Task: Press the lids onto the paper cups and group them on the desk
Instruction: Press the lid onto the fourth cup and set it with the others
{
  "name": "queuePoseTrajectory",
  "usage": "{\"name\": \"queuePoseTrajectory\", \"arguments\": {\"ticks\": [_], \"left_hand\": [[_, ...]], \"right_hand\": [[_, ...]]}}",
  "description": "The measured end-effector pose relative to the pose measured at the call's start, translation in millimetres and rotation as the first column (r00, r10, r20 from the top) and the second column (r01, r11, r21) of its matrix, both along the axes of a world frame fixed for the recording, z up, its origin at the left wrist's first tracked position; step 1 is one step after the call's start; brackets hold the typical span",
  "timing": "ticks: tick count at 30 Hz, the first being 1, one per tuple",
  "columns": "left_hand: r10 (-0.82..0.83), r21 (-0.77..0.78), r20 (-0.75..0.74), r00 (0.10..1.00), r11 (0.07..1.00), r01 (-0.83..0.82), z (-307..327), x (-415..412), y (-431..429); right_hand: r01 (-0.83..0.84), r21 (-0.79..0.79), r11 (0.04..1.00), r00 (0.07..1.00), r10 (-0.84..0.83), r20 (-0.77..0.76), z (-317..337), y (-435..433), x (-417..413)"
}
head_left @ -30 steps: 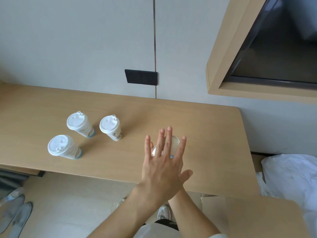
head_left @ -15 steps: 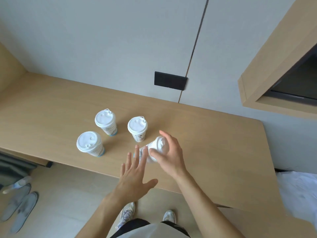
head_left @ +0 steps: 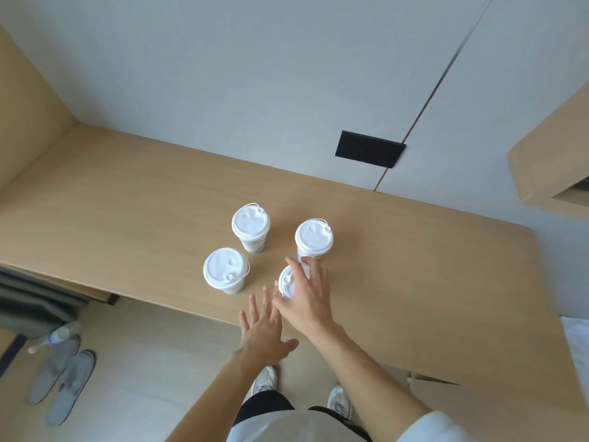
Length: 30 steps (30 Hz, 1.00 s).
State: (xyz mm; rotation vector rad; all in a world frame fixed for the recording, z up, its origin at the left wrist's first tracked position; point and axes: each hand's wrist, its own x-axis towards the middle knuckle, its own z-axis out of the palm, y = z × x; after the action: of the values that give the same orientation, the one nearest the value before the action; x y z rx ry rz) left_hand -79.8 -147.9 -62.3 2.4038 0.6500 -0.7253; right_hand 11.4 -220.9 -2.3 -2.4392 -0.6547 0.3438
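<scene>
Three lidded white paper cups stand upright on the wooden desk (head_left: 414, 266): a back-left cup (head_left: 250, 225), a front-left cup (head_left: 225, 270) and a back-right cup (head_left: 314, 238). My right hand (head_left: 307, 295) grips a fourth lidded cup (head_left: 287, 282) from above, just in front of the back-right cup, close to the other three. Most of that cup is hidden under the hand. My left hand (head_left: 264, 330) hovers beside it near the desk's front edge with fingers spread, holding nothing.
A black socket plate (head_left: 368, 149) sits on the grey wall behind the desk. A wooden frame (head_left: 548, 173) juts out at the right. Slippers (head_left: 63, 381) and a bottle (head_left: 54, 338) lie on the floor at the left. My shoes (head_left: 264, 379) are below the desk edge.
My right hand has carried the fourth cup leftward from the desk's middle to the group and brought it from tilted toward upright. My left hand came off the cup and drew back.
</scene>
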Motion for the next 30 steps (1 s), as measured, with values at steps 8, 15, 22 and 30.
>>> {"name": "queuePoseTrajectory", "arguments": {"ticks": [8, 15, 22, 30], "left_hand": [[-0.015, 0.001, -0.009, 1.000, 1.000, 0.015, -11.7, -0.8, 8.2], [0.063, -0.207, 0.189, 0.980, 0.978, -0.023, -11.5, -21.8, 23.9], [0.253, -0.278, 0.270, 0.929, 0.944, -0.177, -7.4, -69.4, 47.6], [0.576, -0.315, 0.478, 0.663, 0.817, -0.482, -5.2, -85.4, 89.4]], "right_hand": [[0.038, -0.071, 0.997, 0.999, -0.036, 0.029, -10.5, 11.7, -3.1], [-0.050, -0.180, 0.982, 0.997, 0.037, -0.072, -8.0, 3.9, 4.9], [-0.084, -0.178, 0.980, 0.994, 0.070, -0.078, 8.5, 0.8, 2.7], [0.323, 0.179, 0.929, 0.926, -0.272, -0.263, -7.6, -44.1, -28.3]]}}
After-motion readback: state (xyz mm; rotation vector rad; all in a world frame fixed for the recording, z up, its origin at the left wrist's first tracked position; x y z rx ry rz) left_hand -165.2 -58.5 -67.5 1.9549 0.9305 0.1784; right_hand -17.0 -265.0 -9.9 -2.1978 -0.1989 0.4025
